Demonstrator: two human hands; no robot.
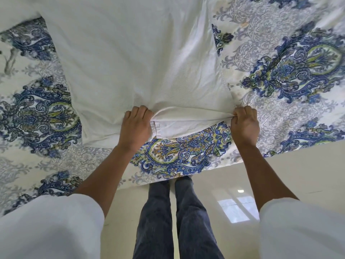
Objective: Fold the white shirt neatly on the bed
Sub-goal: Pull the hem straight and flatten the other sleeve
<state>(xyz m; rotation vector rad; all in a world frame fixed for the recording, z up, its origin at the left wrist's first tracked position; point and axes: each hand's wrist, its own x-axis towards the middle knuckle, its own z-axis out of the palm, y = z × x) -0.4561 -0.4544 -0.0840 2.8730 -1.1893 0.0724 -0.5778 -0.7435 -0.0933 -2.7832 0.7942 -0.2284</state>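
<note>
Both hands are on the white shirt (130, 58), spread flat on the bed (291, 71): left hand (134, 126) and right hand (245, 124) each grip its near hem. Uneven lifting could easily skew the fold, and loose fabric might bunch.

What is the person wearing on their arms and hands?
The left sleeve and right sleeve are loose, white and short, so the forearms are bare. The left hand and right hand have no gloves, rings or watch that I can see.
</note>
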